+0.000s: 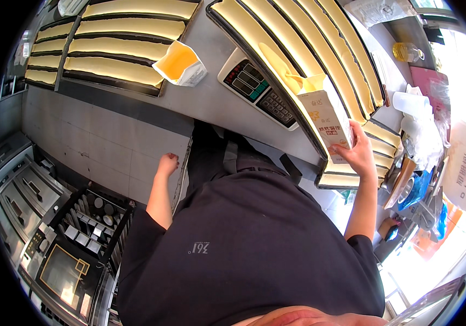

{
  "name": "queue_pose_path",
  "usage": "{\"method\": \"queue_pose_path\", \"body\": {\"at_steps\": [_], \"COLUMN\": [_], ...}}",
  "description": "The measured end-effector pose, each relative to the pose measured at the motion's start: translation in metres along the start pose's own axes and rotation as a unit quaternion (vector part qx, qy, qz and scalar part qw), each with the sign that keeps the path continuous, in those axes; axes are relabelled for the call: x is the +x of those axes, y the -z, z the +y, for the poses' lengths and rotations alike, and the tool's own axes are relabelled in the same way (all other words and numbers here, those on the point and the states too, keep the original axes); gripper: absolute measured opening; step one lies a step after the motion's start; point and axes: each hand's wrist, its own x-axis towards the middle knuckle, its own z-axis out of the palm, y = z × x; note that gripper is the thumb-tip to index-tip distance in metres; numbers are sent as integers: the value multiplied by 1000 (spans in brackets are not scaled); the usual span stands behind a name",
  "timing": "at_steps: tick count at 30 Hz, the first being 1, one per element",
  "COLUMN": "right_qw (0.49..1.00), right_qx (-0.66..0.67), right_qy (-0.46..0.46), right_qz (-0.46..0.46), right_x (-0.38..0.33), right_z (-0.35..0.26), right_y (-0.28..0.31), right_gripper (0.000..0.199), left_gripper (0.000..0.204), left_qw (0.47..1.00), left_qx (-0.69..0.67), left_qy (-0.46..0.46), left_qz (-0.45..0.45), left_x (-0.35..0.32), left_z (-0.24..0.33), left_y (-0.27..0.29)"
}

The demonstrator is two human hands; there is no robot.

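1. Carton (325,122) first: it's the white box with printing, out over the big dark tray (247,54) on the right side of the counter (203,100), tilted, with its open end pointing away from the person.
2. Right hand (359,152) has it. Fingers are pinching the carton near its bottom end, thumb on the near side, the others on the far side.
3. There's a pale yellow streak (279,66) running from the open end across the tray. Can't tell if it's in midair or lying on the strips.
4. Left hand (169,163) hangs beside the body, well apart from the counter stuff, fingers curled into a loose fist.
5. Both that tray and the left tray (110,86) have long pale yellow strips in dark troughs.
6. A second carton (194,75), top open and orange-yellow inside, is right beside the left tray.
7. The scale (257,89) is between the trays, partly covered by the right one.
8. Bottle of yellow liquid (405,52) over at far right.
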Motion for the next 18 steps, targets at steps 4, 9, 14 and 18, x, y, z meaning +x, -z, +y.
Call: {"method": "queue_pose_path", "body": {"at_steps": [4,9,14,18], "right_qw": [1000,1000,1000,1000], "right_qx": [-3,-15,-8,-6], "right_qy": [4,2,-1,0], "right_qz": [4,8,8,10], "right_x": [0,-1,-3,-4], "right_z": [0,-2,-3,-3], "right_y": [-1,-1,0,0], "right_gripper": [73,72,71,70], "left_gripper": [24,24,26,26], "left_qw": [1000,1000,1000,1000], "left_qx": [-2,14,17,11], "left_qy": [4,-6,-18,-15], "left_qz": [-1,-1,4,3], "left_x": [-2,-2,5,7], "left_z": [1,14,7,5], "left_y": [1,-2,-2,-4]}}
